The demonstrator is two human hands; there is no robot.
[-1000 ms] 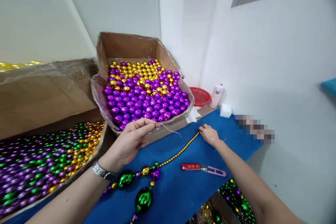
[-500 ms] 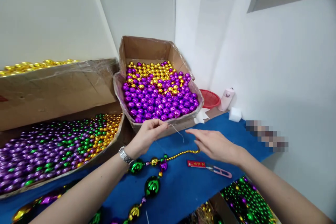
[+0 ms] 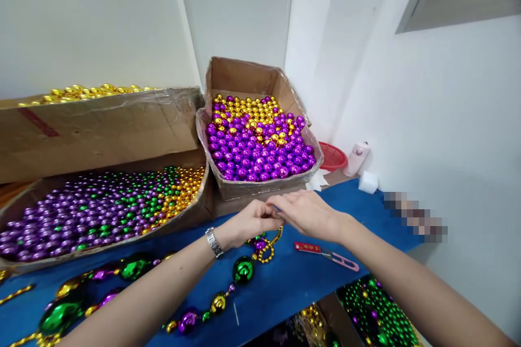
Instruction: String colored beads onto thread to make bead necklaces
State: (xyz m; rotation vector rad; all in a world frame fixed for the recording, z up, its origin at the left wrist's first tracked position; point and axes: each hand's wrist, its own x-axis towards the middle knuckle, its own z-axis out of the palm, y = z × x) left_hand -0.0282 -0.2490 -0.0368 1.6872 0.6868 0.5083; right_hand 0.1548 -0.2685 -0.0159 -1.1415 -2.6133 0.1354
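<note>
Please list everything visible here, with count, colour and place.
Cloth: one, blue, centre.
Strands: at least one, green, purple, gold, on cloth.
Strings: several, gold, centre, lower left.
Snips: one, red and pink, on cloth.
Sliver: one, white, on cloth.
Block: one, white, cloth's far right.
Boxes: at least three, brown, left, centre, below.
Beads: many, purple, green, gold, in boxes.
Basket: one, red, beyond cloth.
Bottle: one, pale pink, beside basket.
Paper: count unclear, white, by basket.
Window frame: one, grey, upper right.
Walls: two or more, white, back, right.
Blurred patch: one, brownish, right.
Watch: one, silver, left wrist.
Forearms: two, bare, lower half.
Left hand: one, bare, centre.
Right hand: one, bare, centre, by the left.
</note>
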